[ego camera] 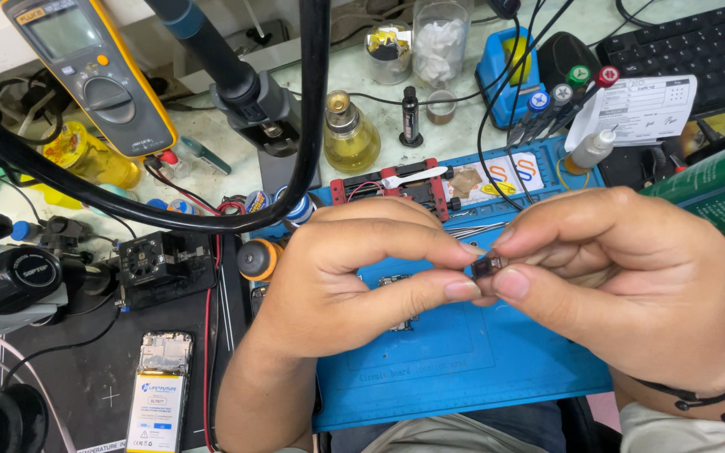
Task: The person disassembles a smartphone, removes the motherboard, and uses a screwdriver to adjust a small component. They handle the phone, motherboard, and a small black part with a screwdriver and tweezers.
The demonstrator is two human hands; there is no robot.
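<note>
My left hand [354,277] and my right hand [623,285] meet over a blue work mat [455,361]. Between their thumbs and forefingers they pinch a small dark electronic part [487,267]. Both hands grip it from opposite sides, a little above the mat. A small circuit board [396,281] lies on the mat, partly hidden behind my left hand. A dark cord bracelet sits on my right wrist.
An opened phone with a battery [159,386] lies at the lower left on a dark mat. A yellow multimeter [86,67], a microscope arm [237,84], a glass bottle of yellow liquid [350,134], screwdrivers [560,96] and a keyboard [698,46] crowd the back.
</note>
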